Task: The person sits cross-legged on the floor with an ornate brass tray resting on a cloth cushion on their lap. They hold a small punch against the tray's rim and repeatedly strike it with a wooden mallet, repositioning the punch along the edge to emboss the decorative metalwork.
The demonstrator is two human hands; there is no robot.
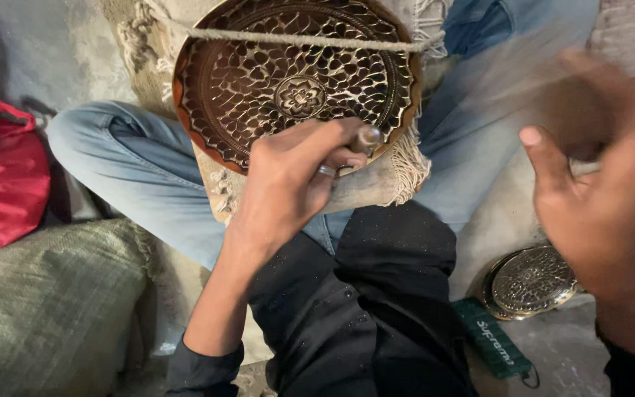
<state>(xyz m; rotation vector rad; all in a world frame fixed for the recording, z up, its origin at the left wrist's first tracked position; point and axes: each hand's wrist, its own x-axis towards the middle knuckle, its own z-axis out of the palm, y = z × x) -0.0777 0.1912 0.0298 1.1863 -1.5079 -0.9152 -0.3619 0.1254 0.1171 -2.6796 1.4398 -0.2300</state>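
Under the left hand (288, 184) — clenched round a punch (370, 137) — the plate (259, 81) looked nearly fully patterned; right hand (604, 184) blurred, grip untellable.

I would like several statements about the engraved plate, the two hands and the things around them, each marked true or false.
1. The left hand holds a small metal tool against the large engraved plate. True.
2. The right hand rests flat on the large plate. False: it is raised to the side, blurred, and off the plate.
3. A cord runs across the upper part of the large plate. True.
4. A smaller engraved metal piece lies on top of the large plate. False: it lies on the floor, below the right hand.
5. The red bag is beside the right hand. False: it is at the far left edge.
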